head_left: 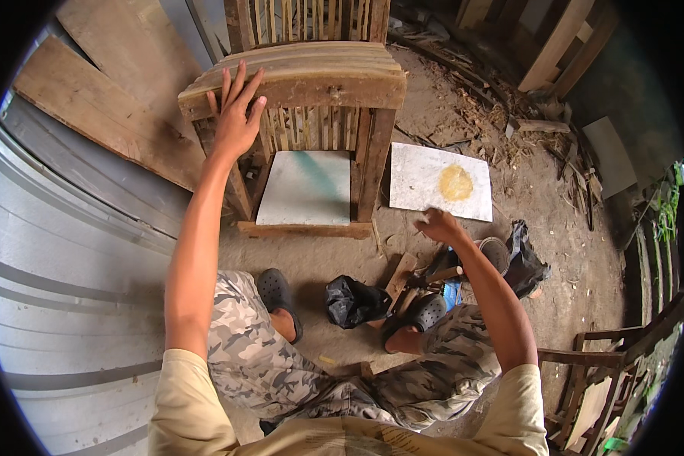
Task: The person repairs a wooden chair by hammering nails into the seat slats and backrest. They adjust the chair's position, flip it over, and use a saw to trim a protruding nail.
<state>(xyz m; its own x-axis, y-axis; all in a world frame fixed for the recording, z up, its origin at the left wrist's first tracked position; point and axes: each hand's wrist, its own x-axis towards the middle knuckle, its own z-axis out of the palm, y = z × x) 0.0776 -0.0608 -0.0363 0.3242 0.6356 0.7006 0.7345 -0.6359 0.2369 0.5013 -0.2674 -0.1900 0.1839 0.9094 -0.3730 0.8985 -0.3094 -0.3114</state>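
Left hand point(239, 121) splayed on wooden frame point(327, 90)

Soft daylight is brightening the metal sheets point(76, 304) on the left, glare is whitening their outer edge, and the far right wall point(623, 91) is lying dim. Fisheye distortion is bending straight edges near the black rim.

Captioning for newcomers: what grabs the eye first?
A wooden slatted frame, top centre, the left hand resting on its thick upper rail. Right of it, a white board with a yellow patch lies on the ground, the right hand near its lower edge. Shiny metal sheeting fills the lower left.
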